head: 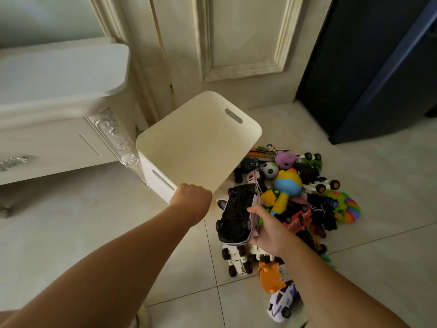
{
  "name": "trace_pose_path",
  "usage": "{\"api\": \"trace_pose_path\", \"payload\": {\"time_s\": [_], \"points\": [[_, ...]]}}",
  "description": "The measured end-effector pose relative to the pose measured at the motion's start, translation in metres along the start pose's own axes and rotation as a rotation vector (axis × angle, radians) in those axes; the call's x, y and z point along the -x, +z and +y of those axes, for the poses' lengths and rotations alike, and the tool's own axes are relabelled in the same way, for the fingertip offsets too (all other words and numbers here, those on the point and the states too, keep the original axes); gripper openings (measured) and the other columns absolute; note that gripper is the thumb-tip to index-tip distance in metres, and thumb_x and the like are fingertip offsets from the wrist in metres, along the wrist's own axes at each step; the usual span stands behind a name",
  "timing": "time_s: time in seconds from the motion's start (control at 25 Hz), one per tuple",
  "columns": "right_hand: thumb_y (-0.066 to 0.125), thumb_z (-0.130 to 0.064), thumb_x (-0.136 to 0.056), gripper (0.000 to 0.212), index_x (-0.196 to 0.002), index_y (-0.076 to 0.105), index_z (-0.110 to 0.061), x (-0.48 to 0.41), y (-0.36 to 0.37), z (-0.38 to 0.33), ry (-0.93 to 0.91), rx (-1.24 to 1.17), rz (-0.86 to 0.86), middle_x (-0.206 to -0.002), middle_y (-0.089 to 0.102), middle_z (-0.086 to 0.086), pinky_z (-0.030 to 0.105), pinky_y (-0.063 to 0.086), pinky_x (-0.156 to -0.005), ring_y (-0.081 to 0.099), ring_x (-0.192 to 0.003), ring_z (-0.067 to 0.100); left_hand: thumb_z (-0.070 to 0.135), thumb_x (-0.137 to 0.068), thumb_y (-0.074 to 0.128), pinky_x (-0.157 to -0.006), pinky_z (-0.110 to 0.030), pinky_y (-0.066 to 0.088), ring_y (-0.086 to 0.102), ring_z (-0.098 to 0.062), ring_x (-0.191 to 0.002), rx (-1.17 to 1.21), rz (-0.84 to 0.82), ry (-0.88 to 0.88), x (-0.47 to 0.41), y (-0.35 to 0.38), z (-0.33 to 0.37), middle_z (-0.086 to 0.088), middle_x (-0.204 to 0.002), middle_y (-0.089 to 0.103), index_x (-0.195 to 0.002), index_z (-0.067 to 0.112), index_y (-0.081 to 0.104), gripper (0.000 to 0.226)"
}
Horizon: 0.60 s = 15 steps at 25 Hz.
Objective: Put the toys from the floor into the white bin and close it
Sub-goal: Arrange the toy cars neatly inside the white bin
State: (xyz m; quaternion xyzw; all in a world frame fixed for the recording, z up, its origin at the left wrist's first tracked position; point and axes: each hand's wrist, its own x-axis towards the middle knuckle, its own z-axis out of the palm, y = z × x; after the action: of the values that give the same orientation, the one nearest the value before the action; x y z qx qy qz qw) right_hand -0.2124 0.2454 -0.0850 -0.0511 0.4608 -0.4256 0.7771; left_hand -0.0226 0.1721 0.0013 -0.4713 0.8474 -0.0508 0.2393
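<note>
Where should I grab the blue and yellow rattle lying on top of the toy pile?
Grip the rattle by its slim blue handle, coming from above on the near side. The handle slants toward you and lies exposed on the pile; the round head looks too wide for a sure hold.

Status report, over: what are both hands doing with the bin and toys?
Left grip holds white bin by near rim; bin looks empty. Right grip holds black toy car beside bin. Toy pile on floor; nothing between car and bin.
</note>
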Motion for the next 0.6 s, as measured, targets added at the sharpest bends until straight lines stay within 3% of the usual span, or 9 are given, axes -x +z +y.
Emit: {"api": "trace_pose_path", "payload": {"time_s": [0.12, 0.28, 0.44, 0.52, 0.6], "points": [[0.073, -0.017, -0.075, 0.06, -0.132, 0.053, -0.021, 0.002, -0.005, 0.003, -0.014, 0.043, 0.05, -0.128, 0.062, 0.015, 0.053, 0.053, -0.088, 0.061, -0.115, 0.036, 0.009, -0.093, 0.045, -0.068, -0.029, 0.039, 0.065, -0.024, -0.088, 0.068, -0.025, -0.035, 0.02, 0.004, 0.011, -0.001, -0.096, 0.069, -0.112, 0.018, 0.062, 0.027], [0.076, -0.02, -0.069, 0.067, -0.132, 0.053, -0.022, 0.011, 0.002, 0.003, -0.061, 0.066, 0.034, -0.13, 0.061, 0.013, 0.051, 0.054, -0.086, 0.062, -0.114, 0.033, 0.016, -0.098, 0.042, -0.066, -0.03, 0.036, 0.065, -0.023, -0.087, 0.14, -0.051, -0.06, 0.045, 0.009, 0.028, -0.002, -0.096, 0.067, -0.11, 0.016, 0.06, 0.022], [0.073, -0.025, -0.071, 0.069, -0.136, 0.049, -0.018, 0.034, 0.01, -0.027, -0.162, 0.122, 0.008, -0.129, 0.061, 0.018, 0.047, 0.055, -0.083, 0.07, -0.097, 0.029, 0.02, -0.098, 0.044, -0.07, -0.03, 0.039, 0.064, -0.024, -0.091, 0.223, -0.102, -0.048, 0.063, 0.017, 0.035, -0.003, -0.099, 0.067, -0.109, 0.015, 0.061, 0.021], [0.063, -0.024, -0.08, 0.06, -0.136, 0.048, -0.011, 0.047, 0.018, -0.049, -0.21, 0.127, -0.003, -0.115, 0.067, 0.019, 0.048, 0.056, -0.082, 0.07, -0.092, 0.031, 0.024, -0.098, 0.043, -0.071, -0.03, 0.039, 0.062, -0.023, -0.089, 0.285, -0.153, -0.014, 0.073, 0.021, 0.038, -0.003, -0.097, 0.066, -0.105, 0.014, 0.062, 0.023], [0.057, -0.022, -0.084, 0.052, -0.133, 0.05, -0.006, 0.061, 0.032, -0.07, -0.225, 0.099, -0.089, -0.088, 0.062, 0.018, 0.042, 0.058, -0.071, 0.059, -0.062, 0.023, 0.029, -0.097, 0.043, -0.071, -0.03, 0.038, 0.057, -0.021, -0.084, 0.364, -0.21, 0.018, 0.083, 0.02, 0.043, -0.003, -0.092, 0.062, -0.103, 0.013, 0.062, 0.026]]}}
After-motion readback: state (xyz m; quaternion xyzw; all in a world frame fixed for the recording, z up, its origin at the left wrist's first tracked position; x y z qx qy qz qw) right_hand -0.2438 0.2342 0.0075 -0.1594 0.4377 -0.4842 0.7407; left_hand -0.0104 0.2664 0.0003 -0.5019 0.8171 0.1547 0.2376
